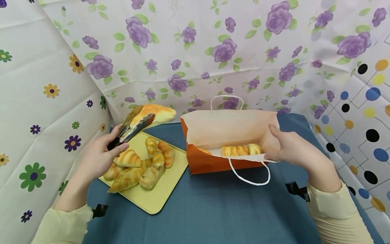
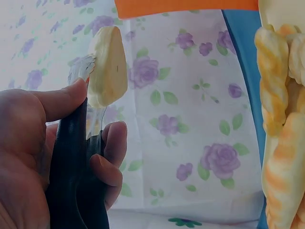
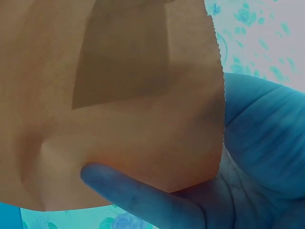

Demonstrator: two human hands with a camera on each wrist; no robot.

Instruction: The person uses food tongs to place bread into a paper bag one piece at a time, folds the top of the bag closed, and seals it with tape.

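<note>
My left hand grips the dark handles of metal tongs above the tray. Between the tongs' tips is a bread piece, golden on top and pale at the side, also seen as a cream slab in the left wrist view. My right hand holds the right side of an orange paper bag, its thumb and fingers spread along the rim. The bag stands with its mouth wide, showing a pale inside. Several bread rolls lie in it, partly hidden by the front wall.
A yellow tray with several bread pieces lies left of the bag on a blue cloth. White rope handles stick out from the bag. Patterned sheets hang behind and on both sides.
</note>
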